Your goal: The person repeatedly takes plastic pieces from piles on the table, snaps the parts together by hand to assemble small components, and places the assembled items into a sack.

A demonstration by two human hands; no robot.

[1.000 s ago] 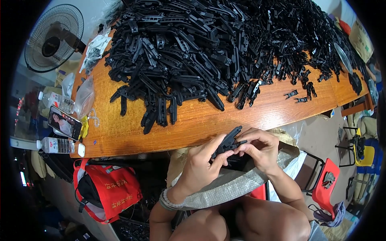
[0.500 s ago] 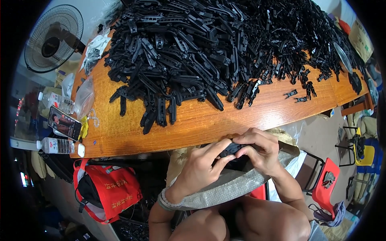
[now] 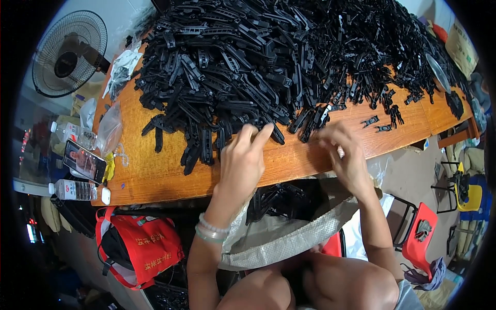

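Both my hands are raised over the near part of the wooden table (image 3: 299, 163). My left hand (image 3: 242, 157), with a pale bracelet at the wrist, reaches to the front edge of a heap of long black plastic parts (image 3: 232, 67). Its fingers are apart and I see nothing held. My right hand (image 3: 349, 155) is beside a cluster of smaller black plastic parts (image 3: 312, 121); its fingers are slightly blurred, loosely bent and apart from the thumb. Below, a woven sack (image 3: 289, 243) gapes open at my lap, with black parts (image 3: 281, 201) inside it.
At the table's left side are a phone (image 3: 83, 161), water bottles (image 3: 75, 189) and a plastic bag (image 3: 109, 129). A fan (image 3: 70, 54) stands beyond. A red bag (image 3: 147, 248) hangs below at left; a red chair (image 3: 421, 237) stands at right.
My hands have come apart and moved up from the sack to the table. The black part they held between them is no longer in either hand.
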